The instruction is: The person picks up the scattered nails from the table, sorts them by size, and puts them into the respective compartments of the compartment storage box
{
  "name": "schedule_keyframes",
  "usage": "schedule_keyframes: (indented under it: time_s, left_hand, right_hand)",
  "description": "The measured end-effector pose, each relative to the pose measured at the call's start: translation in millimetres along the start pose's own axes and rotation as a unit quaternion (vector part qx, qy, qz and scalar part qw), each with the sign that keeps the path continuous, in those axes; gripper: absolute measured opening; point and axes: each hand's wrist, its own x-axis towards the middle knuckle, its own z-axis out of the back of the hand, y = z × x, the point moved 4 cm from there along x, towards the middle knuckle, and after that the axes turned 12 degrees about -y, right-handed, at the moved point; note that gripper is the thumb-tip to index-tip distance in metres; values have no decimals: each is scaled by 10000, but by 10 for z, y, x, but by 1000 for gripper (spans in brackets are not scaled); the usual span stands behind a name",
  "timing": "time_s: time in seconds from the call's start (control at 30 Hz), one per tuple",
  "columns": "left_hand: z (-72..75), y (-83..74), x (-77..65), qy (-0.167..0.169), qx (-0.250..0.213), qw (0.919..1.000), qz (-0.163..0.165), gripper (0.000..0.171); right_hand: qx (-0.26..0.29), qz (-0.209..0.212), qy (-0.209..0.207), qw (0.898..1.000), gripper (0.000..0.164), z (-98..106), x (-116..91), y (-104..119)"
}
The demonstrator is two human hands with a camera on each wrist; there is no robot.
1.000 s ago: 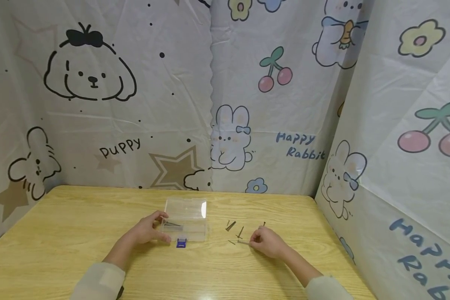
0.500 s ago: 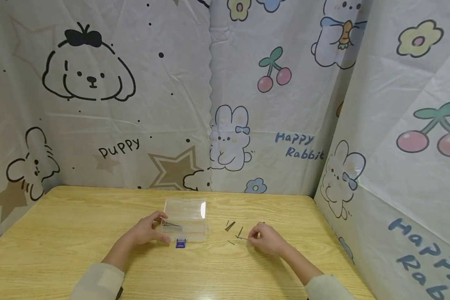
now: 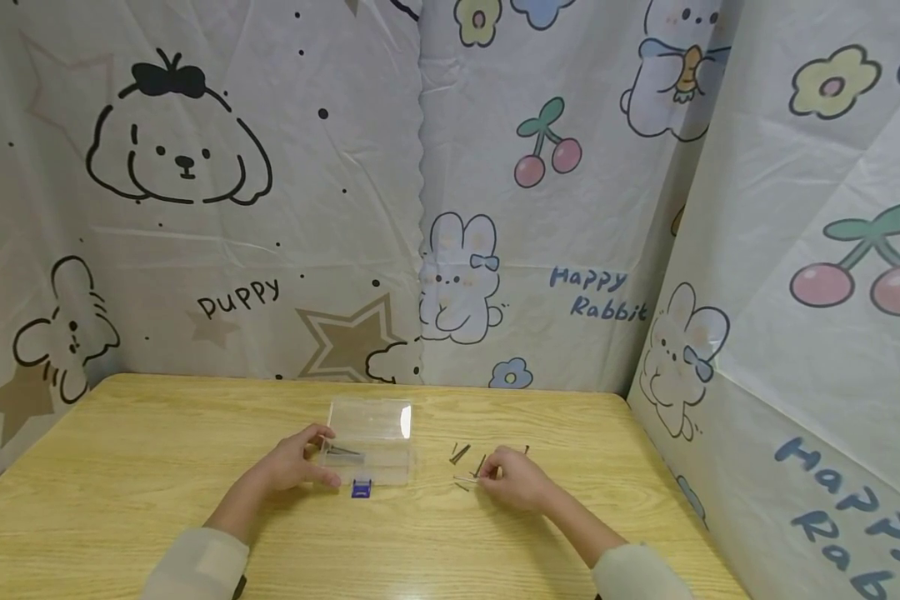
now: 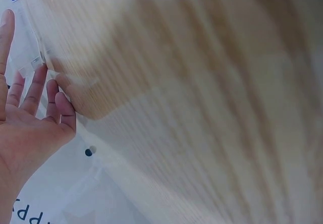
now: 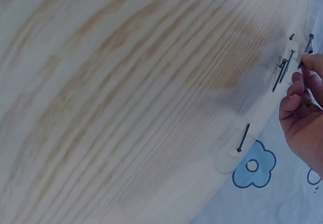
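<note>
Right hand [image 3: 517, 477] has shifted toward the box [image 3: 387, 474], so we have its pinched nail [image 3: 467, 479] nearer, left hand [image 3: 296, 462] touching the box's left side, fingers apart.

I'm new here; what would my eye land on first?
Probably the big puppy drawing, upper left on the backdrop. On the wood-grain table below, the left hand touches an open clear box with a blue latch; to its right, the right hand pinches a nail near loose nails.
</note>
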Motion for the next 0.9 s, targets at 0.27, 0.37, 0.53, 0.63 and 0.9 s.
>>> schedule_keyframes:
  time_s: [0.27,0.37,0.53,0.63,0.9]
  left_hand:
    - [-2,5,2,18,39,10000,-10,74]
    - [-4,5,1,18,28,10000,24,74]
    - [0,-5,-7,21,45,10000,15,74]
    - [2,-7,-13,19,18,10000,36,74]
    - [11,-22,-17,69,-33,9999,66,75]
  right_hand:
    - [-31,58,165,9998,7,-99,69,116]
    - [-17,130,137,9998,7,-98,98,175]
    - [-98,152,170,9997,9,-96,139,238]
    - [-81,63,202,9997,9,-106,167,255]
    - [-87,92,168,9998,9,-127,255,338]
